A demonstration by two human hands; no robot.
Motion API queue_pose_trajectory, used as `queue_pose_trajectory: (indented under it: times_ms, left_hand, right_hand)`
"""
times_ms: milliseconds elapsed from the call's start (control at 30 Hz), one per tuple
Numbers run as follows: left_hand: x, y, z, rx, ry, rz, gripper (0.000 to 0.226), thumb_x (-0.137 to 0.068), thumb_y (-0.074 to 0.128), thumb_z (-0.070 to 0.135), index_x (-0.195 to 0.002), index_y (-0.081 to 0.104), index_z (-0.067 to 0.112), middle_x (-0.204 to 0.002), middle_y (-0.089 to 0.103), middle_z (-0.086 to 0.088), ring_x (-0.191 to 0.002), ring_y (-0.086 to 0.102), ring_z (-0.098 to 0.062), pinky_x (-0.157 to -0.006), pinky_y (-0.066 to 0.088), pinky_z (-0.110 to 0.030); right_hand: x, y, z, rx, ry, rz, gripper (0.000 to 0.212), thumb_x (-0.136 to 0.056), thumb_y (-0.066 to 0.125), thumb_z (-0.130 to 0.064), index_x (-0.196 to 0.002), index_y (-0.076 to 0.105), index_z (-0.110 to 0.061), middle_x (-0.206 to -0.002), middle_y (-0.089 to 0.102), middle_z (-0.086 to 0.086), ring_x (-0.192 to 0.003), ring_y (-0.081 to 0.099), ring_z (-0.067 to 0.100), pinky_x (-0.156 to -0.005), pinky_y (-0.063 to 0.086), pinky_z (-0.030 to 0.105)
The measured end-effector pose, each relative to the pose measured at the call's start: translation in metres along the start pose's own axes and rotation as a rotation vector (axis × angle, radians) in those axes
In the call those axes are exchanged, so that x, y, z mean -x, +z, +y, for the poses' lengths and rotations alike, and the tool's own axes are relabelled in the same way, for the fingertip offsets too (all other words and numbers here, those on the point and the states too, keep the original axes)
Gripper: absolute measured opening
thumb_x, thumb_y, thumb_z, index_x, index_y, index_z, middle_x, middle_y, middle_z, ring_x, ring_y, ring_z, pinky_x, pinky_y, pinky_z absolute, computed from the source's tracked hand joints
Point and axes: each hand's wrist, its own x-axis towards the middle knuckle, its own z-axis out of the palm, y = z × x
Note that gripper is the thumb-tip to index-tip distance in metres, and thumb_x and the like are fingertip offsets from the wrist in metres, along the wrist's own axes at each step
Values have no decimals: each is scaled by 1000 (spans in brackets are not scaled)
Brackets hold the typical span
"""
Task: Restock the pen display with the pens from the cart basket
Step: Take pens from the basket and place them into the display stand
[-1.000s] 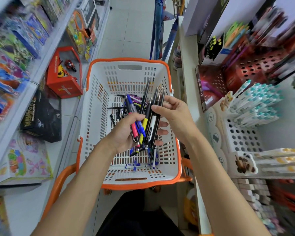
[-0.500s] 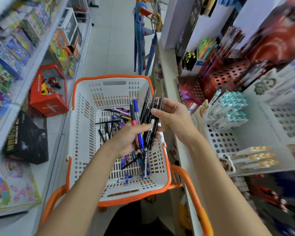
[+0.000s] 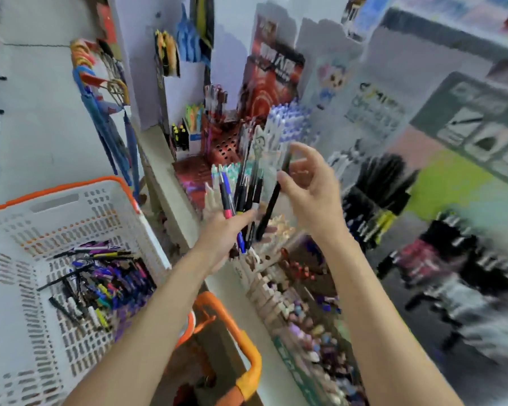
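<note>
**Handful of pens raised in front of the display**

The left hand (image 3: 226, 232) sits just below the middle of the view. Its fingers are curled tight round a bundle of pens (image 3: 241, 194) that stands nearly upright, tips pointing to 12 o'clock. A blue barrel and a pink-gripped one show on the bundle's 9 o'clock side; the other barrels are dark.

The right hand (image 3: 308, 189) is just beside it at 3 o'clock. Its thumb and a fingertip pinch a single black pen (image 3: 269, 209), which leans out of the bundle toward 1 o'clock, its lower end down by the left hand's fingers. The other right fingers arch loosely above. Motion blur softens the whole area.

Behind both hands, the pen display (image 3: 335, 112) fills the view from 12 to 4 o'clock. It holds a red perforated holder (image 3: 226, 145) at 12, white-capped pens (image 3: 291, 118) at 1 and a row of black pens (image 3: 376, 186) at 3, all blurred.

The basket (image 3: 18, 230), white with an orange rim, lies at 8 o'clock, well apart from the hands. Loose pens (image 3: 100, 279) are heaped in its bottom. An orange handle (image 3: 241, 341) curves at 6 o'clock, and blue umbrellas (image 3: 112, 136) hang at 10 o'clock.
</note>
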Motion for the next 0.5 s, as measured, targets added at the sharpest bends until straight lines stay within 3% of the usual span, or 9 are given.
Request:
queue_pose_trajectory:
  times_ms: [67, 167, 267, 433, 500]
  left_hand:
    - [1, 22, -1, 24, -16, -37, 15, -95, 62, 15, -94, 76, 11, -101, 75, -13, -89, 73, -33, -82, 59, -50]
    - [4, 48, 3, 24, -30, -136, 19, -101, 50, 12, -105, 67, 7, -105, 73, -12, -71, 72, -17, -61, 58, -27]
    - [4, 64, 12, -43, 12, -254, 22, -101, 50, 11, -112, 68, 7, -108, 74, -9, -74, 70, -17, -63, 56, -24]
    - [4, 92, 24, -26, -21, -373, 23, -101, 51, 13, -117, 66, 4, -110, 74, -11, -73, 69, -15, -64, 57, -23]
    - [3, 100, 26, -16, -37, -393, 22, -100, 52, 13, -116, 65, 4, -110, 73, -11, -73, 69, -15, -63, 57, -23]
  right_hand:
    - [-2, -43, -9, -39, -81, 315, 38, -92, 66, -11, -126, 54, -24, -86, 58, -13, -79, 63, 10, -78, 56, 32]
    - [-11, -108, -20, 33, -223, 625, 37, -92, 63, -9, -125, 51, -19, -87, 57, -12, -78, 61, 7, -75, 52, 22]
    - [-18, -147, -15, 193, -233, 663, 37, -91, 64, -8, -126, 54, -13, -86, 56, -13, -77, 62, 11, -75, 53, 19]
    - [-16, -152, 15, 448, -216, 570, 39, -90, 67, -5, -127, 56, -7, -94, 63, -2, -78, 57, 8, -76, 48, 13]
    - [-12, -149, 25, 522, -169, 495, 39, -90, 70, -7, -126, 57, -8, -94, 67, 1, -76, 60, 12, -75, 50, 18]
